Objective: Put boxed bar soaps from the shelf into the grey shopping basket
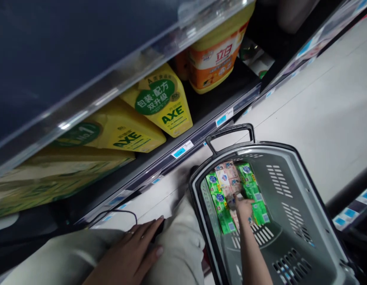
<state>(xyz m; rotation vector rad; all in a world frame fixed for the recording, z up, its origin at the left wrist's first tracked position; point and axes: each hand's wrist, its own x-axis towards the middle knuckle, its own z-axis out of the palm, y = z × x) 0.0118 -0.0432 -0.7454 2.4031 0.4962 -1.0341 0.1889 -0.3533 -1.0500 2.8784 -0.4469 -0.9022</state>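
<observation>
I have the right hand point(244, 208) down inside the gray basket point(302, 190), over the packs at its far end. Its fingers are curled near a small pale patch, but I cannot tell whether that grip is grasping anything or only touching. Along the basket's left wall I see green packs point(220, 202), with more toward its middle; pink packs point(229, 172) lie between these two green rows, all on the basket floor. Outside the basket, to its left, my left hand point(132, 245) lies over a pale-clothed leg point(183, 241), fingers stretched out. A dark object point(159, 230) shows partly beneath them; I cannot tell whether that grip has hold of it. Farther left of the basket, a dark shelf point(198, 128) carries yellow AXE bottles point(173, 114) and a container with an orange label point(215, 59). Pale floor point(328, 118) spreads beyond the basket's right rim.
</observation>
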